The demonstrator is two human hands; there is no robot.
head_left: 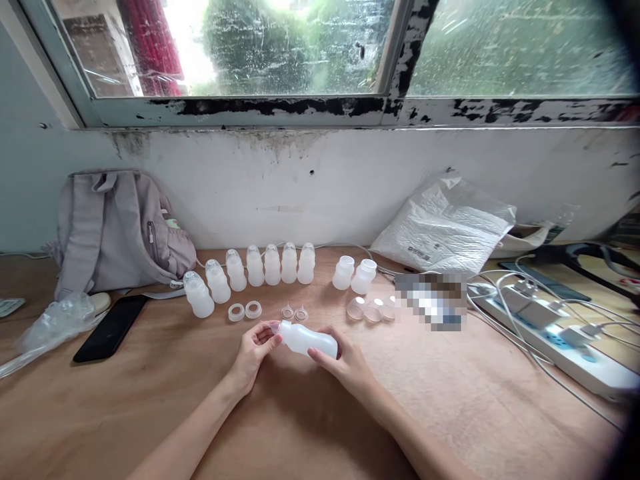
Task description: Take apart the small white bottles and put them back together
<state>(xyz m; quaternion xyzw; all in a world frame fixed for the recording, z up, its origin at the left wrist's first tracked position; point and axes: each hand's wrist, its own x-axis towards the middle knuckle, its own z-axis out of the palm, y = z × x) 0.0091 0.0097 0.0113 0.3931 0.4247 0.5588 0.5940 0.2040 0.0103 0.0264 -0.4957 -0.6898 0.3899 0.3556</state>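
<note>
A small translucent white bottle (309,339) lies on its side between my hands, just above the wooden table (150,400). My right hand (345,363) is wrapped round its base end. My left hand (253,350) pinches the neck end, where a clear teat sits. Just beyond my hands lie two white rings (245,311), two small clear teats (294,313) and three clear dome caps (373,309).
Several capped bottles (255,270) stand in a curved row behind, with two open bottles (355,275) to their right. A grey backpack (117,227), a black phone (111,327) and crumpled plastic (55,323) lie left. A plastic bag (445,227), a power strip (560,340) and cables lie right.
</note>
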